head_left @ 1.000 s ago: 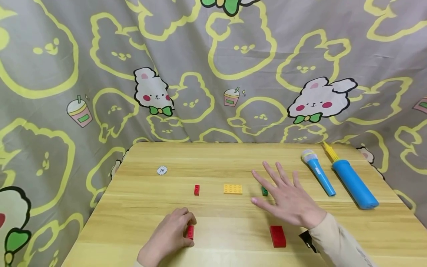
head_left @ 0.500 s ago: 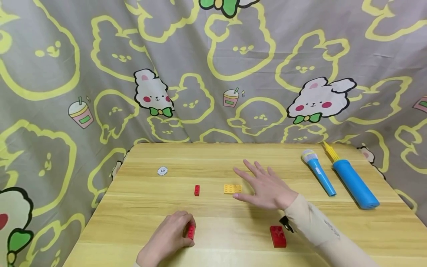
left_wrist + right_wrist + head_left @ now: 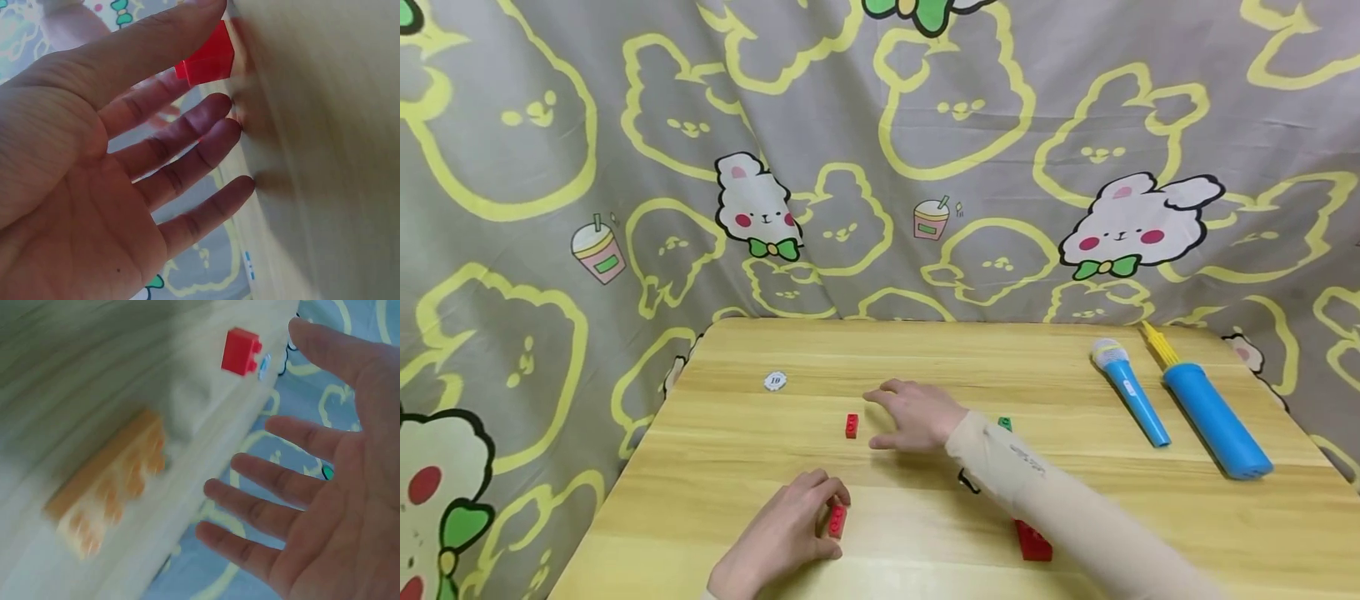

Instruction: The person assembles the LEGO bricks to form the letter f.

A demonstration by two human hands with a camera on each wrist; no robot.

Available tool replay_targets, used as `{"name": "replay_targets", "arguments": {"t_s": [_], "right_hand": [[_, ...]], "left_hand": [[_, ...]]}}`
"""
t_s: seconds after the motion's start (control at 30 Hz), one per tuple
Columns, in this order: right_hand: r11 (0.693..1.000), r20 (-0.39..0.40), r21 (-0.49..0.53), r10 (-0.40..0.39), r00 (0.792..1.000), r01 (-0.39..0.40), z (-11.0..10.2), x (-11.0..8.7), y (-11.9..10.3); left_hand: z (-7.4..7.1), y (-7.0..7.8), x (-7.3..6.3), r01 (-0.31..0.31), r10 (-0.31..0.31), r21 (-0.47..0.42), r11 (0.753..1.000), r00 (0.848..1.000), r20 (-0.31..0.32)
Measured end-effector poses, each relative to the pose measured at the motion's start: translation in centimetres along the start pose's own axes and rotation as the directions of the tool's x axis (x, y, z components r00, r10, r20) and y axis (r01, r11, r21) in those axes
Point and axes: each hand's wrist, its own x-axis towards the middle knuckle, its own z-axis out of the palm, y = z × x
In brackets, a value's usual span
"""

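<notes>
- Left hand point(image 3: 786, 529) curls round a red brick point(image 3: 837, 522).
- Right hand point(image 3: 917, 417) spread, empty, near yellow brick point(image 3: 112, 481).
- Blue pump point(image 3: 1217, 421) sits near right edge of worktop point(image 3: 662, 500).

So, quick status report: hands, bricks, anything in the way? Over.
Left hand curled around a red brick. Right hand open, empty, close to a farther red brick. Nothing visible between those two.
</notes>
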Motion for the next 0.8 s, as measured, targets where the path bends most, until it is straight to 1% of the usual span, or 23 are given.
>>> {"name": "replay_targets", "arguments": {"t_s": [0.1,0.2,0.3,0.53,0.67,0.8], "right_hand": [[1.0,-0.016,-0.01,-0.025,1.0,0.025,0.5,1.6,-0.8],[0.999,-0.017,-0.024,-0.03,0.999,0.03,1.0,3.0,-1.7],[0.999,-0.015,-0.031,-0.026,1.0,0.026,1.5,4.0,-2.4],[0.996,-0.07,-0.088,0.026,0.997,-0.032,2.3,4.7,-2.8],[0.994,-0.099,-0.106,0.024,0.995,-0.034,2.7,4.9,-3.0],[0.993,-0.132,-0.115,0.02,0.991,-0.035,2.9,5.1,-3.2]], "left_hand": [[-0.1,0.0,0.0,-0.019,0.019,0.009,1.0,1.0,-0.015],[-0.1,0.0,0.1,-0.04,0.041,0.013,0.999,0.999,-0.034],[-0.1,0.1,0.0,-0.038,0.038,0.01,0.999,0.999,-0.033],[0.0,0.1,0.4,-0.028,0.028,0.008,1.0,1.0,-0.012],[0.0,0.0,0.2,-0.019,0.019,0.009,1.0,1.0,-0.006],[0.1,0.0,0.2,-0.033,0.032,-0.003,0.999,0.999,-0.022]]}}
